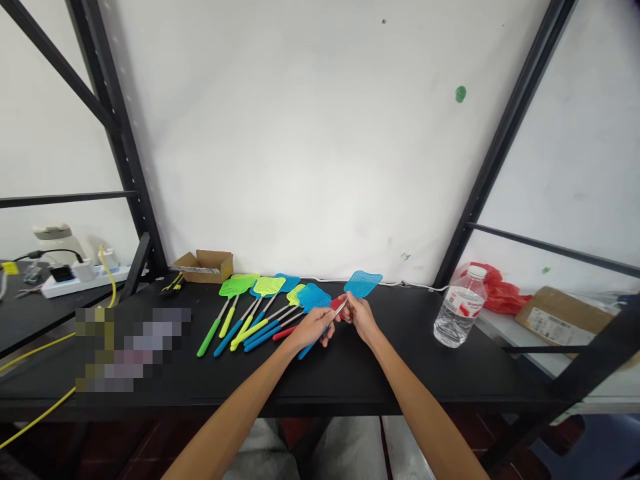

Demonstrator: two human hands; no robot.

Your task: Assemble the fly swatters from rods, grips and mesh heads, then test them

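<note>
In the head view, both hands meet over the black desk (350, 380) just right of a fanned row of fly swatters (260, 310), and that row serves as the landmark. The left hand (314, 328) has its grip closed around the blue handle of a blue fly swatter (363, 283), while the right hand (361, 319) pinches the thin metal shaft further up, its grip clamped there; the blue mesh head stands out beyond the fingers, toward the wall. A small red piece shows between the two hands, too small to name. The step in hand looks like working the telescopic shaft, pulling it out or pushing it in; which one cannot be told. The next move would call for a straight pull or push along the shaft, with the handle kept steady. Left of the row sits an open cardboard box (205, 265); well to the right of it stands a clear water bottle (460, 308), upright, with a red bag (495, 290) behind.
</note>
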